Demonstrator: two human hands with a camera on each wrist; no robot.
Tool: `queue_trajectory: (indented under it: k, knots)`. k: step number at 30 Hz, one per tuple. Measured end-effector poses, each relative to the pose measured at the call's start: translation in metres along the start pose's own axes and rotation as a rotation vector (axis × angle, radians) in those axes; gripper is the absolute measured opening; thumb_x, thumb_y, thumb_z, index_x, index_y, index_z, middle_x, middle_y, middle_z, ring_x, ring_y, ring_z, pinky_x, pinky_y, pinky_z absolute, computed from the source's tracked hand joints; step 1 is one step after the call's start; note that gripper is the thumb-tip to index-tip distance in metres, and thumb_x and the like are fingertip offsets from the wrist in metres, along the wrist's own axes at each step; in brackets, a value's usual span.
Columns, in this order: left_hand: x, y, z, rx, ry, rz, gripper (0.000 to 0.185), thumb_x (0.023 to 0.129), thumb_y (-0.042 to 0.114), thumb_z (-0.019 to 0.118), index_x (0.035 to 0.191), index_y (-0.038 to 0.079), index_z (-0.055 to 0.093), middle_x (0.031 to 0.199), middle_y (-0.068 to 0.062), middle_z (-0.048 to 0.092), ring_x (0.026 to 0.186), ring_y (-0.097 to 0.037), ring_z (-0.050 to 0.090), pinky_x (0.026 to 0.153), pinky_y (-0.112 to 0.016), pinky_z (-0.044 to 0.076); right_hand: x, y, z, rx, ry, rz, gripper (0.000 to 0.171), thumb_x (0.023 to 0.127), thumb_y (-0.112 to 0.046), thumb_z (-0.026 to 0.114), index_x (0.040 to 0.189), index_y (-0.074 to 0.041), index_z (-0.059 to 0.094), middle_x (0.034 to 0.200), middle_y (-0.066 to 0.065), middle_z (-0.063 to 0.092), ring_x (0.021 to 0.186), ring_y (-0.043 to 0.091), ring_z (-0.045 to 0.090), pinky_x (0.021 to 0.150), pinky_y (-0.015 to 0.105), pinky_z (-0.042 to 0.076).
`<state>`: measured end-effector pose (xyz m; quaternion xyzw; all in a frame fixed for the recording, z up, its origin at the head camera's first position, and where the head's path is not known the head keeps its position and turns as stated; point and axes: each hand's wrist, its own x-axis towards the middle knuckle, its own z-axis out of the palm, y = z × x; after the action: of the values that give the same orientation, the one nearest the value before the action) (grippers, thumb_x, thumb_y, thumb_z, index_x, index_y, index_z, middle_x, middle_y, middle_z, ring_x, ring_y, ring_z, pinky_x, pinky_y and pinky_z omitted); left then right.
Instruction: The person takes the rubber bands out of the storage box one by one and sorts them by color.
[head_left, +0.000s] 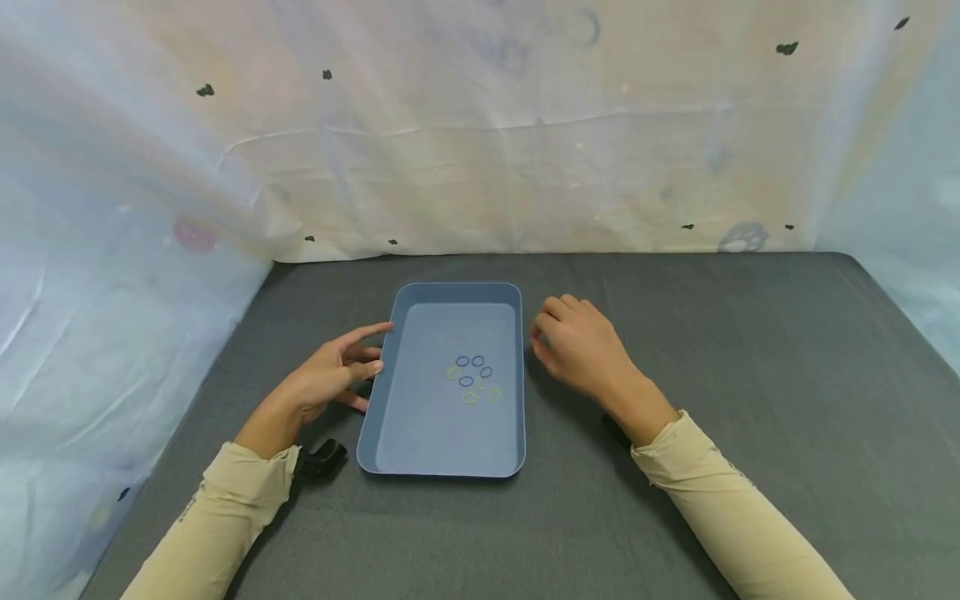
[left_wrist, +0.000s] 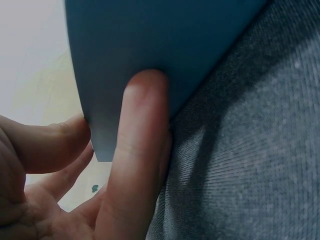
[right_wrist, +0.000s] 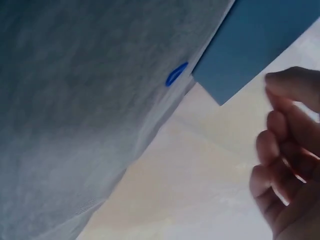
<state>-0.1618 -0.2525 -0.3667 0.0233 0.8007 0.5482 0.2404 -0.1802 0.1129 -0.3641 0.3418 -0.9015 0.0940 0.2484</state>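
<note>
A blue-grey rectangular tray (head_left: pixel 442 446) lies on the dark cloth with several thin blue and yellow rings, like small rubber bands (head_left: pixel 466 381), in its right half. My left hand (head_left: pixel 330 375) rests its fingers against the tray's left side; one fingertip (left_wrist: pixel 145 95) presses the outer wall in the left wrist view. Just off the tray's right side is my right hand (head_left: pixel 577 346), fingers loosely bent, with nothing seen between them. A blue ring (right_wrist: pixel 176 74) shows against the cloth near the tray's corner in the right wrist view; in the head view I cannot make it out.
The dark grey cloth-covered table (head_left: pixel 750 375) extends widely on the right. A pale patterned curtain (head_left: pixel 525 167) hangs along its back edge, and more sheeting (head_left: pixel 112 292) hangs on the left. A black strap (head_left: pixel 322 458) sits at my left wrist.
</note>
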Motion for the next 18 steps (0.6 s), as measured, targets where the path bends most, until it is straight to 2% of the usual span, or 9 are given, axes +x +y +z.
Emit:
queue_trajectory:
  k: [3, 6, 12, 18]
  knots:
    - [0.0, 0.0, 0.001, -0.002, -0.003, -0.005, 0.062, 0.105, 0.012, 0.051, 0.159, 0.026, 0.025, 0.155, -0.028, 0.031, 0.117, -0.035, 0.059, 0.074, -0.048, 0.062, 0.004, -0.008, 0.003, 0.061, 0.064, -0.027, 0.003, 0.085, -0.012, 0.076, 0.087, -0.011, 0.073, 0.089, 0.003, 0.063, 0.08, 0.021, 0.056, 0.068, 0.035, 0.046]
    - [0.0, 0.001, 0.001, -0.006, 0.0, -0.007, 0.062, 0.104, 0.011, 0.051, 0.159, 0.026, 0.026, 0.156, -0.028, 0.03, 0.117, -0.036, 0.059, 0.074, -0.048, 0.062, 0.008, -0.016, 0.007, 0.127, 0.069, -0.052, 0.003, 0.086, -0.013, 0.076, 0.086, -0.012, 0.073, 0.088, 0.001, 0.062, 0.08, 0.019, 0.053, 0.07, 0.034, 0.046]
    - [0.0, 0.0, 0.0, -0.004, 0.005, -0.004, 0.062, 0.104, 0.01, 0.051, 0.159, 0.026, 0.026, 0.156, -0.028, 0.029, 0.121, -0.039, 0.055, 0.074, -0.048, 0.062, 0.016, -0.028, 0.015, 0.184, -0.059, -0.075, 0.004, 0.087, -0.02, 0.077, 0.086, -0.017, 0.075, 0.088, -0.003, 0.062, 0.083, 0.017, 0.052, 0.072, 0.031, 0.043]
    - [0.0, -0.002, 0.0, -0.006, 0.001, 0.006, 0.062, 0.104, 0.012, 0.052, 0.159, 0.027, 0.026, 0.155, -0.028, 0.032, 0.117, -0.034, 0.058, 0.074, -0.049, 0.062, 0.023, -0.033, 0.02, 0.201, -0.185, -0.063, 0.004, 0.086, -0.023, 0.08, 0.087, -0.02, 0.077, 0.09, -0.005, 0.065, 0.091, 0.017, 0.057, 0.077, 0.032, 0.041]
